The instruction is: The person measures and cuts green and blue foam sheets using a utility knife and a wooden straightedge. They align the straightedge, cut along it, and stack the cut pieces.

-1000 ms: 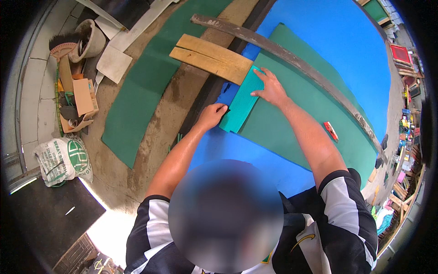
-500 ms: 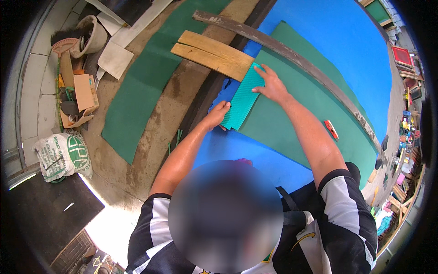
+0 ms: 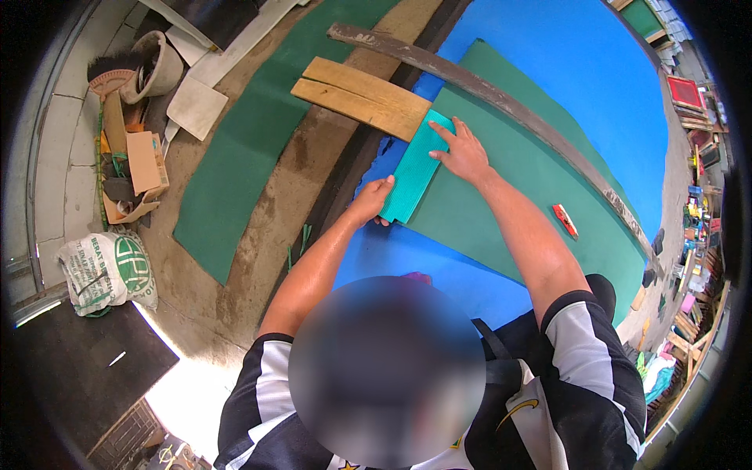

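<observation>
A bright teal strip with fine ribs (image 3: 415,168) lies slanted along the left edge of a dark green sheet (image 3: 478,211). My left hand (image 3: 371,202) pinches the strip's near left edge, thumb on top and fingertips underneath. Across its far right part rests my right hand (image 3: 464,151), fingers and thumb spread with their tips on the ribbed face. A small notch shows at the strip's near corner. Two wooden boards (image 3: 360,98) reach up to the strip's far left side. On the green sheet, right of my right forearm, lies a red tool, perhaps a cutter knife (image 3: 565,222).
A long dark bar (image 3: 501,94) crosses the green sheet, which lies on a blue surface (image 3: 627,102). Another green strip (image 3: 243,164) is on the floor at left, near a cardboard box (image 3: 145,168), a bucket (image 3: 160,66) and a white sack (image 3: 110,270).
My right hand's fingertips have shifted slightly nearer along the teal strip. My left hand keeps its hold, and the whole view has moved a little.
</observation>
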`<control>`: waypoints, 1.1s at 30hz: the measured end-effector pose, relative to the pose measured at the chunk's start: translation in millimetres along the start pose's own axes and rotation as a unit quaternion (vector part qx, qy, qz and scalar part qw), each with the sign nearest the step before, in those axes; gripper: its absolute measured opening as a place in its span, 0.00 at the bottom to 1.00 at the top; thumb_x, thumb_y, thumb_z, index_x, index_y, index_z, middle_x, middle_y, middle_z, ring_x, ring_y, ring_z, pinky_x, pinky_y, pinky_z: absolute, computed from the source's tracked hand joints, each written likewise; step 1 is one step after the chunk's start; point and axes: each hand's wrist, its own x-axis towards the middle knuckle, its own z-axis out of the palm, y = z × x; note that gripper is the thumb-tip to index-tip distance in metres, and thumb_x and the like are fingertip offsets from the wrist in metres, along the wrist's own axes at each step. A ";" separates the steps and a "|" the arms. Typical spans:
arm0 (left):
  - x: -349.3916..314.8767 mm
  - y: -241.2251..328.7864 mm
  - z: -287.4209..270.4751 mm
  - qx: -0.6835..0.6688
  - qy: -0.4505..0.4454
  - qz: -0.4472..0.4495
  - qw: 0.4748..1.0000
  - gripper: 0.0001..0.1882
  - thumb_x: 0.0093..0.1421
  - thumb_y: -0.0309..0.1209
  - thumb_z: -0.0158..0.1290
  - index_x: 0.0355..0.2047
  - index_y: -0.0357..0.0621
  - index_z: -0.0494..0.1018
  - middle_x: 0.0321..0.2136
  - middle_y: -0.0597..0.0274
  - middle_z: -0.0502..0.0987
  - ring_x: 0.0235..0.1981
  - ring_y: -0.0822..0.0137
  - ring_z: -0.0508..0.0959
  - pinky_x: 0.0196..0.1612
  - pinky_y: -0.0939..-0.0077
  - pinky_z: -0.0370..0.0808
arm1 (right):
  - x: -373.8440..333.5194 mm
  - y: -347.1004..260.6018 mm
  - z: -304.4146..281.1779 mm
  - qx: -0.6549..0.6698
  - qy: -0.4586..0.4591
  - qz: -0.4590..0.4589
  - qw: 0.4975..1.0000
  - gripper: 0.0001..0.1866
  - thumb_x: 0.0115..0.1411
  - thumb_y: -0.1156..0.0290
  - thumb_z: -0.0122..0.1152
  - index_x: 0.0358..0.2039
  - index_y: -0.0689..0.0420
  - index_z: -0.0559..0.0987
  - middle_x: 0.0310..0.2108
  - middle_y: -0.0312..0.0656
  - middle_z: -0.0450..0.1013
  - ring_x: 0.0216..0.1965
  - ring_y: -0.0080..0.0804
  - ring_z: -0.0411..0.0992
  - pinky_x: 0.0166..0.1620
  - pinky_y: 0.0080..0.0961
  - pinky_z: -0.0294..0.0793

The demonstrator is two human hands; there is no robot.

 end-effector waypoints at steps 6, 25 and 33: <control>3.1 -4.9 4.6 -0.040 0.031 -0.010 0.999 0.32 0.76 0.58 0.37 0.47 0.41 0.76 0.21 0.66 0.76 0.14 0.72 0.74 0.13 0.76 0.67 | 11.6 16.7 7.3 0.017 0.001 -0.027 0.999 0.41 0.60 0.48 0.70 0.72 0.32 0.65 0.73 0.60 0.54 0.74 0.58 0.55 0.71 0.50 0.61; 9.2 -17.5 7.3 -0.043 0.071 -0.012 0.996 0.33 0.76 0.59 0.37 0.51 0.41 0.76 0.21 0.64 0.77 0.14 0.71 0.74 0.13 0.76 0.67 | -81.9 -44.3 28.6 -0.041 -0.030 -0.183 0.982 0.58 0.42 0.37 0.79 0.73 0.30 0.63 0.76 0.57 0.45 0.77 0.61 0.43 0.74 0.58 0.54; 6.4 -15.8 3.9 0.086 0.085 0.041 0.992 0.33 0.72 0.60 0.42 0.49 0.40 0.77 0.27 0.57 0.82 0.24 0.61 0.82 0.19 0.69 0.75 | -75.9 -33.3 35.4 -0.032 -0.010 -0.212 0.977 0.54 0.47 0.40 0.78 0.73 0.29 0.62 0.76 0.57 0.46 0.77 0.60 0.45 0.74 0.55 0.54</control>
